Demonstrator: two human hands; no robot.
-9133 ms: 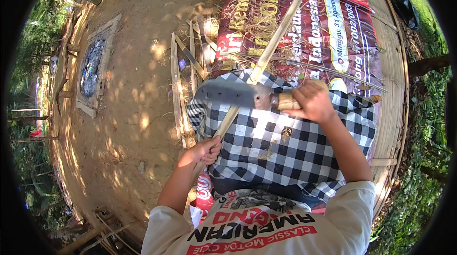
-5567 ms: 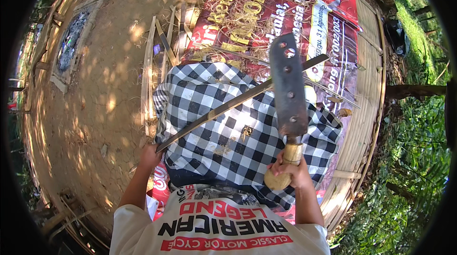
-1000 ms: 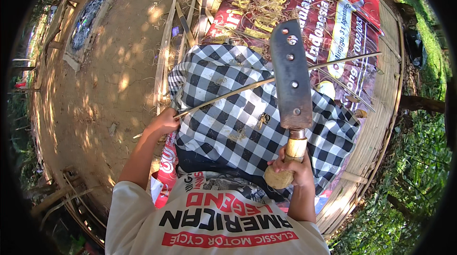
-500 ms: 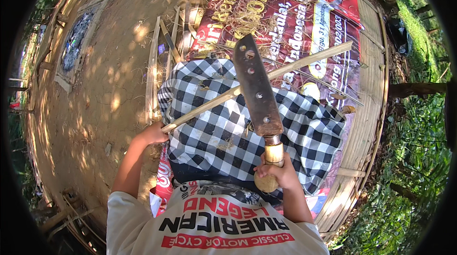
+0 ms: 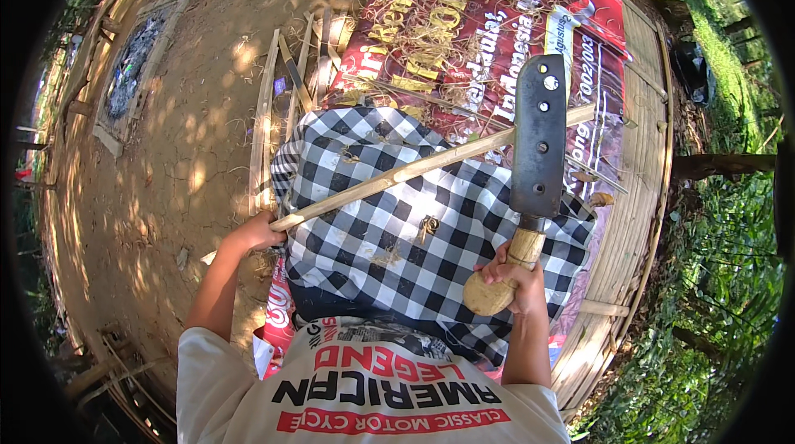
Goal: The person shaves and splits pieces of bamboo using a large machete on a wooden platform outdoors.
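Note:
In my right hand [image 5: 522, 282] is a large cleaver-like knife [image 5: 540, 146], gripped by its thick pale wooden handle. Its dark broad blade has several round holes and points away from me. My left hand [image 5: 258, 233] closes round the near end of a long, narrow bamboo strip [image 5: 397, 176]. The strip slants up to the right across my lap, and the blade lies over it near its far end; whether they touch I cannot tell. A black-and-white checkered cloth [image 5: 373, 220] covers my legs, with a few shavings on it.
A red printed banner [image 5: 373, 71] lies ahead, strewn with curly shavings [image 5: 447, 21]. It rests on a slatted bamboo platform [image 5: 638, 195]. More bamboo strips [image 5: 265, 113] lie at the left edge. Beyond are bare ground and a framed ash pit [image 5: 137, 63]; greenery grows at right.
My right hand and the knife have moved right along the strip, toward its far end, and the blade is more upright. My left hand has shifted slightly left with the strip.

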